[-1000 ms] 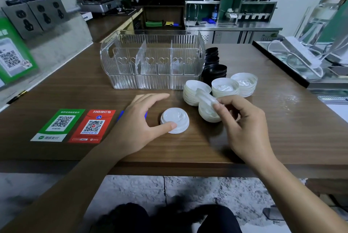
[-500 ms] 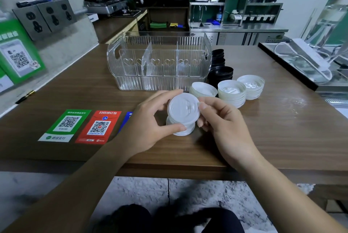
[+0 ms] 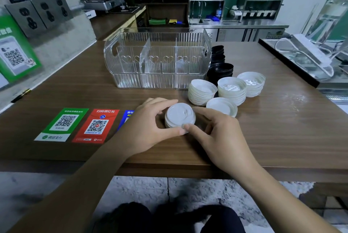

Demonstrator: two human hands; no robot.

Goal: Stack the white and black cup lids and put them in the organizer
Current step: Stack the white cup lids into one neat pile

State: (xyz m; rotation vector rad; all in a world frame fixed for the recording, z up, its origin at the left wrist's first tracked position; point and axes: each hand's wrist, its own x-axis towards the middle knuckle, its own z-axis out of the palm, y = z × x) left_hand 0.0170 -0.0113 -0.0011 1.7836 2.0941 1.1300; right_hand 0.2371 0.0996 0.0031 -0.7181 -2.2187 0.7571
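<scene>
A short stack of white lids (image 3: 179, 115) sits top-up on the wooden counter in front of me. My left hand (image 3: 148, 125) curls round its left side, thumb at the front rim. My right hand (image 3: 216, 134) grips its right side, forefinger meeting the left thumb. Behind them stand several upturned white lid stacks (image 3: 232, 89) and, further back, black lid stacks (image 3: 220, 68). The clear ribbed organizer (image 3: 158, 59) with dividers stands behind, nothing visible inside it.
Three payment QR stickers (image 3: 79, 125) lie flat on the counter to the left. A pen (image 3: 20, 95) rests by the left wall. A metal tray edge (image 3: 288, 67) runs along the right. The counter's front edge (image 3: 188, 170) is just below my wrists.
My right hand carried a white lid from the right and set it on the lid held by my left hand. Both hands now clasp the small stack on the counter.
</scene>
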